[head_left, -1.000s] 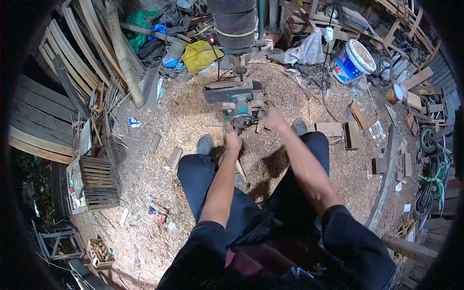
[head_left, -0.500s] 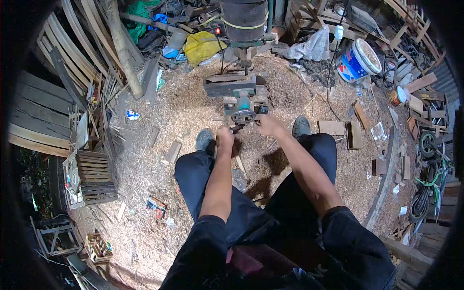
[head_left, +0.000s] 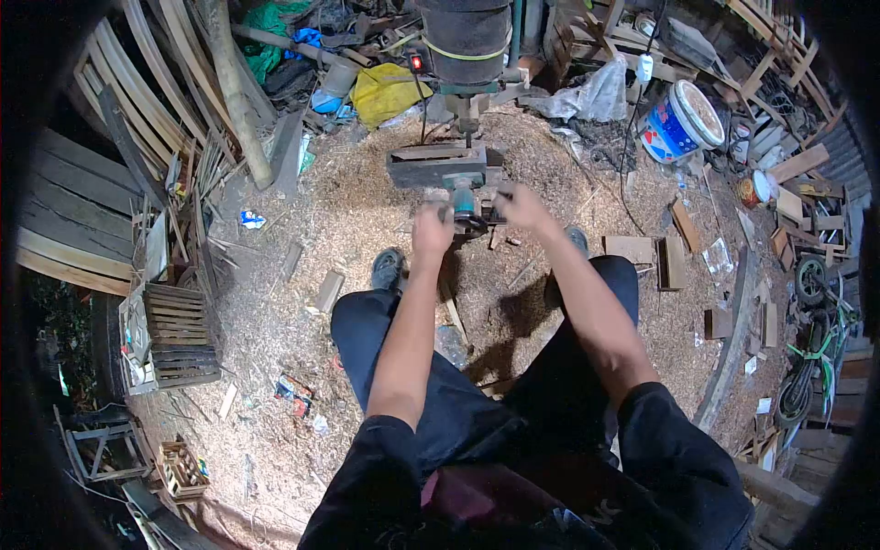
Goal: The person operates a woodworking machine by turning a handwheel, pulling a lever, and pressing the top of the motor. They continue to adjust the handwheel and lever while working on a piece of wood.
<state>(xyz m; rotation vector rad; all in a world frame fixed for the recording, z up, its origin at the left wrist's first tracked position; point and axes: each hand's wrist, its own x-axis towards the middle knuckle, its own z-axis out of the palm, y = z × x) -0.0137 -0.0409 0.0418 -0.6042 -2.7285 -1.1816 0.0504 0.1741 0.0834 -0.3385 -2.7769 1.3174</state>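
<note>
In the head view, a drill press-like machine [head_left: 465, 46] stands ahead, its bit pointing down over a wooden workpiece [head_left: 435, 154] in a metal vise [head_left: 431, 172]. A teal-collared handwheel [head_left: 469, 223] projects from the vise toward me. My left hand [head_left: 432, 229] is closed at the wheel's left side, round a dark handle that shows only in part. On the right, my right hand [head_left: 522, 207] is closed, slightly blurred, with a dark handle end [head_left: 503, 191] at its fingers. Most of each handle is hidden by the fingers.
Wood shavings cover the floor [head_left: 302, 348]. Wood blocks [head_left: 672, 263] lie to the right, below a white-and-blue bucket [head_left: 681, 121]. A slatted crate [head_left: 183, 339] stands left, near curved boards [head_left: 137, 82]. A power cord [head_left: 625, 156] trails on the right.
Both hands have moved up and forward, the right also a little rightward. The handwheel looks turned or tilted, showing less of its face.
</note>
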